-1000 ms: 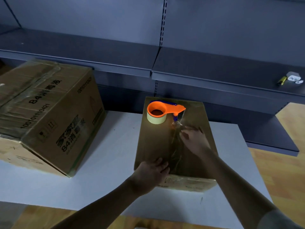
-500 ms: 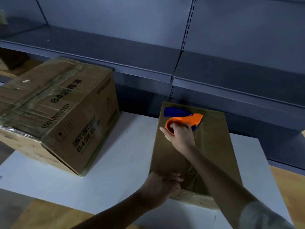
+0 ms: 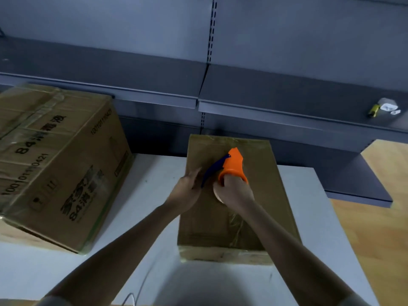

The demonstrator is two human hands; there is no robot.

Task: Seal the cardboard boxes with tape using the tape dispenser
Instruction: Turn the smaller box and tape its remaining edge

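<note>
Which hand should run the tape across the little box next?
Probably right. The right hand grips the orange tape dispenser on top of the small box; the left hand only sits beside it, by the box's left edge.

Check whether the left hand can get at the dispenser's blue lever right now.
Probably yes: the left hand sits right beside the blue lever, with nothing between them. The right hand grips the tape dispenser from the other side.

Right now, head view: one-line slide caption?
Right hand grips the orange tape dispenser over the small cardboard box, left hand close beside its blue arm; larger box at left on the table.
</note>
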